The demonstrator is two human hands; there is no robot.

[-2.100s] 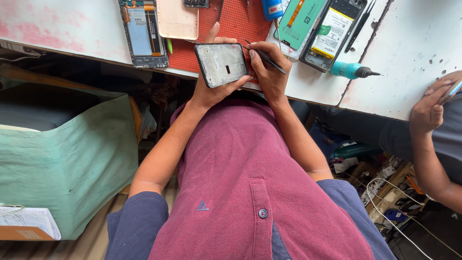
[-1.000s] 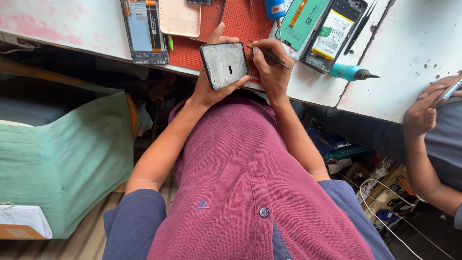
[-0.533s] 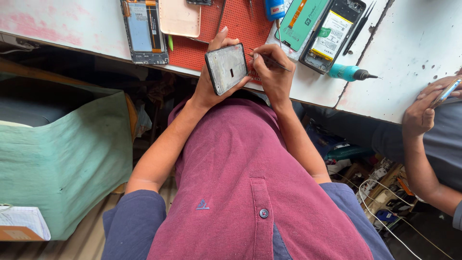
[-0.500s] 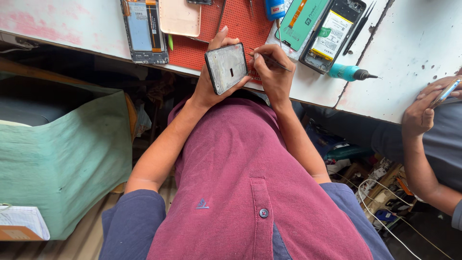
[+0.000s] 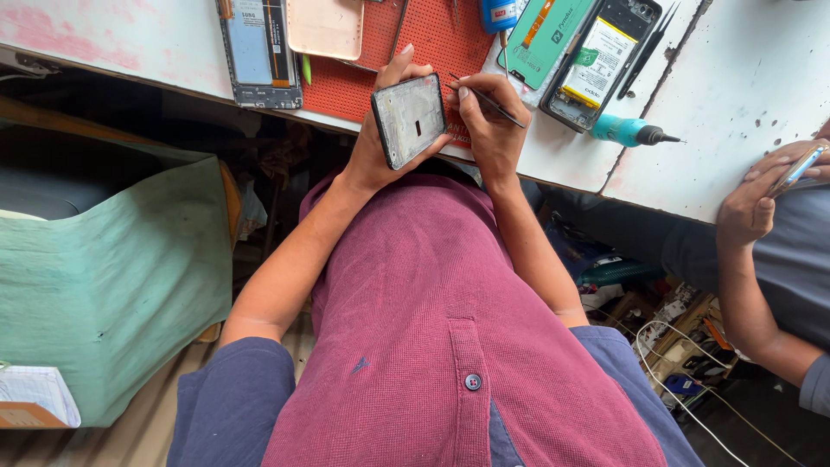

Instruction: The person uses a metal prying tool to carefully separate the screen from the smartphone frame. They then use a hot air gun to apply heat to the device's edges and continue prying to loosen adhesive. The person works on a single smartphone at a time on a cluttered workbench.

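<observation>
A phone frame (image 5: 410, 120) is gripped upright by the left hand (image 5: 380, 143) above the counter (image 5: 743, 78) edge. A thin tool (image 5: 488, 101) is pinched by the right hand (image 5: 489, 121), at 3 o'clock of the frame.

Head camera looks steeply down, close over workbench (image 5: 743, 95).

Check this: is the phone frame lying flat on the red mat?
No, the left hand holds the phone frame up off the red mat.
</observation>
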